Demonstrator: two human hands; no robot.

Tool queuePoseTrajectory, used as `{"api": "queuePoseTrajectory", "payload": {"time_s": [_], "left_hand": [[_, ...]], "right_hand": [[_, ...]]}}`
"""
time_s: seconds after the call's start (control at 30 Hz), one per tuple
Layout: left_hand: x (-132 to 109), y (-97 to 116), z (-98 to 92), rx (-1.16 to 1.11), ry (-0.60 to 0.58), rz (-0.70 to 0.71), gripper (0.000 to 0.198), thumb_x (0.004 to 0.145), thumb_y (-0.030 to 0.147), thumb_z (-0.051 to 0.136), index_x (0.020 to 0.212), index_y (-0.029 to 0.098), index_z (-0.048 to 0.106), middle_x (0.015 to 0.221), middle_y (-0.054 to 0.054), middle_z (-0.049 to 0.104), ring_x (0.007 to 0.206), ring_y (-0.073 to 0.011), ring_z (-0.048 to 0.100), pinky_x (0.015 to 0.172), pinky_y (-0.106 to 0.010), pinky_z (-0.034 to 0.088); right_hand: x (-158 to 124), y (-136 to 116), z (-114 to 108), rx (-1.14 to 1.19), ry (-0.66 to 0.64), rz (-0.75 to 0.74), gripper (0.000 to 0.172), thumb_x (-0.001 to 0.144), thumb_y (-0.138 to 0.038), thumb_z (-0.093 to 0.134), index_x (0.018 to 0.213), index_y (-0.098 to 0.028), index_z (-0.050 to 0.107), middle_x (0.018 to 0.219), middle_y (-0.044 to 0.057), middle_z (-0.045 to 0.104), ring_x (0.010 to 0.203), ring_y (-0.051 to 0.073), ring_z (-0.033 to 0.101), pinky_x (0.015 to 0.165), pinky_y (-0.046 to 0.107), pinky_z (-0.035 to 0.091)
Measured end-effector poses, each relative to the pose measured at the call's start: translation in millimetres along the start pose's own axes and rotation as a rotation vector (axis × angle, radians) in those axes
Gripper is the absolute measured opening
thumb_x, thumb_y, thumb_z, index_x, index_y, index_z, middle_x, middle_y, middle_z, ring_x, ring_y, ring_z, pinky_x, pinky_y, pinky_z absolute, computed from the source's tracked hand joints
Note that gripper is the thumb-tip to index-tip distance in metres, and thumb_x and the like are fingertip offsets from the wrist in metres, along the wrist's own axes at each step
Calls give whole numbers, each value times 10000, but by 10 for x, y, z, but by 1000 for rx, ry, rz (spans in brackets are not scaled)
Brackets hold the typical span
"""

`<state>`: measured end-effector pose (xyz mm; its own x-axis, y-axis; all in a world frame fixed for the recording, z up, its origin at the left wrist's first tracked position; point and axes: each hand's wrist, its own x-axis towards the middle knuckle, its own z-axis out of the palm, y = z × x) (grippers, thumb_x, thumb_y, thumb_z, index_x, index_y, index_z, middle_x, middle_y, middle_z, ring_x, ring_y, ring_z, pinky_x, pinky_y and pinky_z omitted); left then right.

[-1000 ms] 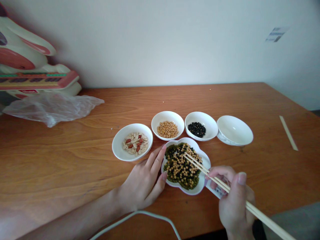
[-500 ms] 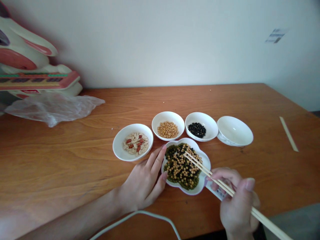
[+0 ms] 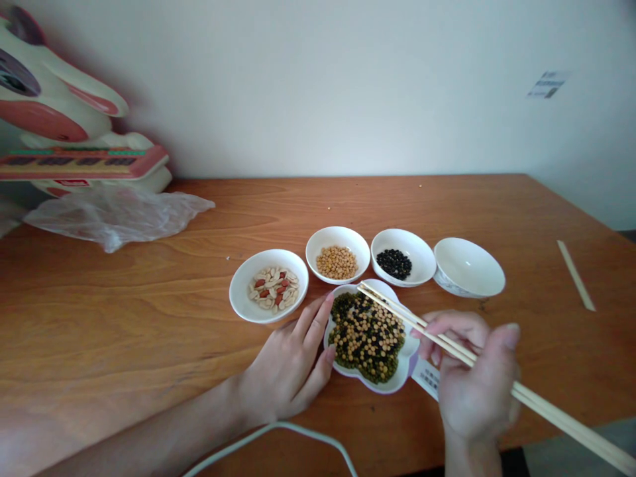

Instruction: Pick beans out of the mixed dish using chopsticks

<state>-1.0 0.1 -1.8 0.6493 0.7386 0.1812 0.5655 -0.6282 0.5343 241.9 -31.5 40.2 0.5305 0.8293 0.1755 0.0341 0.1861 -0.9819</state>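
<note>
My right hand is closed around a pair of pale chopsticks. Their tips are close together at the upper rim of a flower-shaped dish; whether they pinch anything is too small to tell. Green, black and tan beans lie mixed in that dish. My left hand rests at the dish's left rim, thumb and fingers stretched and apart, fingertips touching it. Behind the dish stand a white bowl of tan beans, one of black beans and, to the left, one of peanuts.
Another white bowl, its bare inside showing, stands at the right of the row. Farther right lies a pale flat strip. A clear plastic bag and a toy keyboard are at the back left. A pale cable loops in front.
The chopstick tips have moved from over the beans up to the dish's upper rim, with my right hand shifting slightly up and right. My left hand stays at the rim.
</note>
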Motion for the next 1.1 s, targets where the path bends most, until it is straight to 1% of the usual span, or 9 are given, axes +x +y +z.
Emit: {"api": "queuePoseTrajectory", "payload": {"time_s": [0.1, 0.2, 0.3, 0.43, 0.53, 0.8, 1.1], "left_hand": [[-9, -5, 6, -1, 2, 4, 775, 1116, 305, 416, 1749, 169, -11, 1739, -228, 320, 1585, -354, 414, 1258, -564, 464], [-18, -8, 11, -10, 0, 2, 778, 1111, 301, 423, 1749, 154, 2, 1743, -230, 315, 1592, -355, 405, 1263, -559, 460], [-19, -6, 11, -11, -6, 0, 780, 1111, 300, 420, 1747, 144, -5, 1741, -235, 314, 1594, -351, 400, 1269, -558, 453], [-3, -4, 2, -6, -1, 4, 772, 1113, 303, 414, 1745, 150, -2, 1734, -236, 324, 1590, -350, 407, 1268, -572, 452], [2, -5, -2, -5, 0, 9, 765, 1114, 300, 414, 1743, 152, 3, 1736, -239, 320, 1592, -349, 403, 1266, -571, 455], [-11, -8, 17, -10, 7, 5, 774, 1114, 310, 422, 1746, 154, 2, 1727, -239, 332, 1581, -348, 418, 1260, -569, 463], [2, 1, 5, -9, 1, 6, 771, 1113, 303, 406, 1741, 161, -18, 1727, -242, 316, 1579, -359, 414, 1251, -585, 470]], "right_hand": [[60, 15, 133, 9, -32, 6, 698, 1071, -706, 368, 731, -203, 711, 645, 50, 696, 512, 136, 548, 478, 266, 384], [70, 30, 177, -7, -27, 7, 694, 1068, -713, 371, 750, -197, 708, 665, 51, 714, 514, 130, 563, 475, 259, 386], [82, 68, 150, -27, -19, 6, 706, 1054, -739, 374, 750, -191, 700, 667, 60, 722, 492, 127, 561, 457, 258, 383], [119, 163, 92, -54, -85, 0, 712, 1035, -768, 382, 767, -186, 694, 695, 77, 749, 457, 126, 558, 424, 259, 378], [128, 205, 76, -61, -88, 11, 705, 1041, -758, 375, 785, -184, 693, 710, 81, 755, 461, 125, 564, 423, 257, 380], [125, 201, 87, -71, -83, 17, 712, 1036, -772, 375, 809, -181, 701, 708, 75, 743, 461, 123, 572, 414, 246, 394], [127, 200, 109, -76, -108, 5, 714, 1045, -764, 368, 805, -182, 704, 673, 71, 738, 460, 125, 573, 414, 243, 381]]}}
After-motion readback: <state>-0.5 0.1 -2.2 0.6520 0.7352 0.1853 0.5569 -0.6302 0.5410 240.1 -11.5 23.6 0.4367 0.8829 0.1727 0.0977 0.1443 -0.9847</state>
